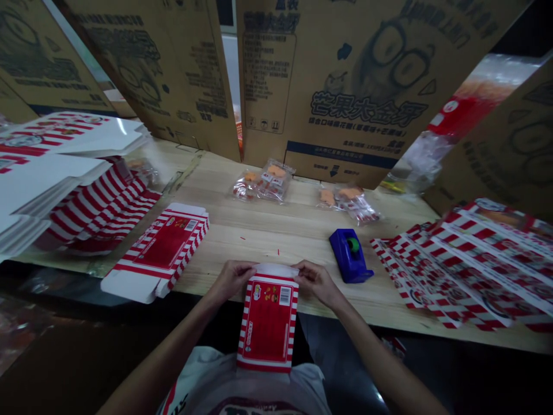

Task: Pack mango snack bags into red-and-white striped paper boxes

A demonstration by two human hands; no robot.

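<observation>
Both hands, left hand (231,279) and right hand (317,281), pinch the striped box (268,323) at its top flap (mid-fold, I'd say); next needs tucking it shut squarely.

Your left hand (233,280) and right hand (317,282) are bare: no gloves, rings or watch visible. Both forearms bare too, no sleeves showing up to the frame edge. You're wearing a white T-shirt (203,380) with a dark red printed graphic on the chest, print too cropped to read.
</observation>
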